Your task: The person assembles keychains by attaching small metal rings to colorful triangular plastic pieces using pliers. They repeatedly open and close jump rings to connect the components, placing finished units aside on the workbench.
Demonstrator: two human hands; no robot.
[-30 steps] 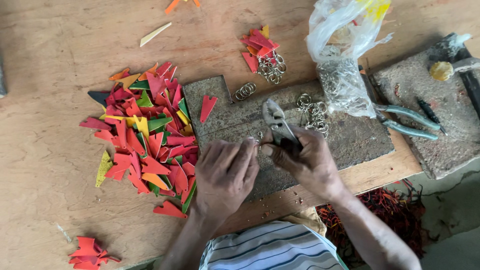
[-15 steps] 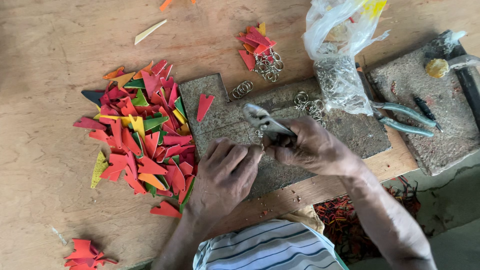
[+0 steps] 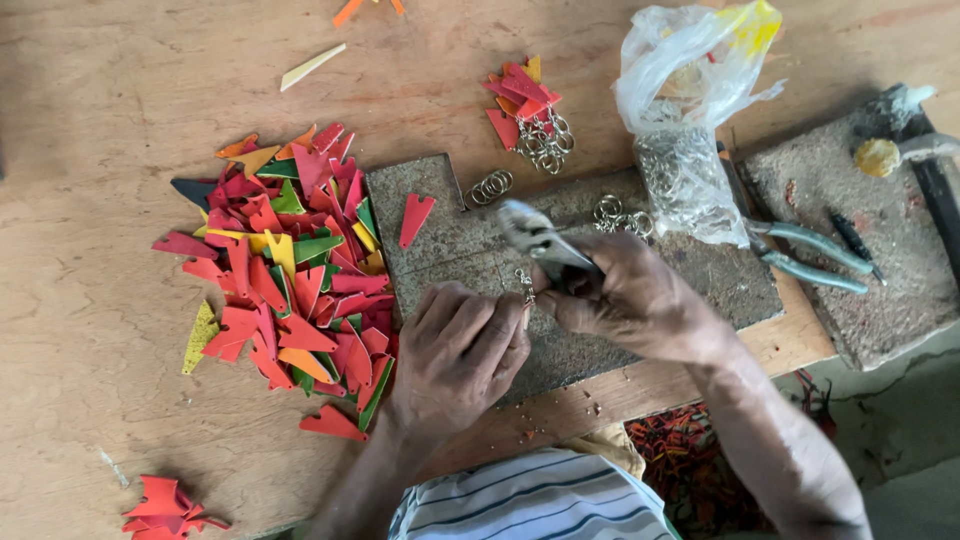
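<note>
red and orange: a heap of flat pointed cut-outs [image 3: 290,270] lies on the wooden table [image 3: 100,120], left of the grey pad [image 3: 470,240]; too many and too overlapped to count, with some green and yellow among them.
hidden: the piece under the left hand [image 3: 455,355] is covered by its curled fingers; only a small chain [image 3: 523,285] shows between the two hands.
hard to make out: what the chain joins to; the contents of the plastic bag [image 3: 690,130] read only as a tangle of metal rings.
cut off: the person's striped shirt at the bottom edge, and a dark tool at the far right edge.
pliers in hand: the metal pliers [image 3: 540,242] lie with their long axis running from lower right to upper left, nose pointing up-left, away from the person, over the grey pad.
right hand [image 3: 630,300]: wrapped tight round the pliers' handles.
left hand: closed down on the pad, just beside the right hand; what it pinches i cannot tell.
pliers' tip: whether it bites anything i cannot tell.
counts: one lone red cut-out [image 3: 414,217] on the pad; one small bunch of rings [image 3: 490,187] at the pad's top edge, another bunch [image 3: 620,215] near the bag; one finished cluster [image 3: 530,110] of red pieces with rings further up; one spare pair of blue-handled pliers [image 3: 810,255] to the right; one small red pile [image 3: 165,505] at lower left.
</note>
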